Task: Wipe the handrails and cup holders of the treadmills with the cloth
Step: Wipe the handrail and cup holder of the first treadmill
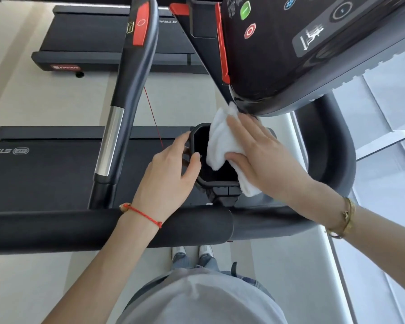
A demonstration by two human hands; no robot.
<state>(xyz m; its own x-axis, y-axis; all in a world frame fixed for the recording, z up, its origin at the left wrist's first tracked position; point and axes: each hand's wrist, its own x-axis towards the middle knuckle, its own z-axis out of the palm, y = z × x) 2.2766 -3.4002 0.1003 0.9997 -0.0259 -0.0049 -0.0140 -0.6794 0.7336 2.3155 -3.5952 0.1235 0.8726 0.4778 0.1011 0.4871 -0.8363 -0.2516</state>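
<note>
White terry cloth (222,141) was draped over the far rim of the black cup holder (216,181), its free corner hanging into the dark well, which placed the task's thing exactly where the wiping was wanted. The right hand (264,157) lay flat over the cloth, its grip pinching the fabric between thumb and fingers, apparently so that the palm could press the fabric against the holder's inner wall and edge. The left hand (171,174) curled round the near-left rim of the holder, its grip closed lightly on the plastic and holding no cloth; this was probably a brace to keep the holder from flexing under the rubbing. Judged from this arrangement, the step in hand was the cleaning of the cup holder, with the handrails to be dealt with separately.

A padded black front handrail (108,230) crossed the view beneath both forearms, and a side rail (117,127) with a bright metal sensor section rose at left. The console (302,47) overhung the holder at upper right (its green and red buttons were visible). Below lay the treadmill belt (45,174); a second treadmill (108,43) stood beyond on a pale floor (33,288), with what seemed to be glazing at right.
</note>
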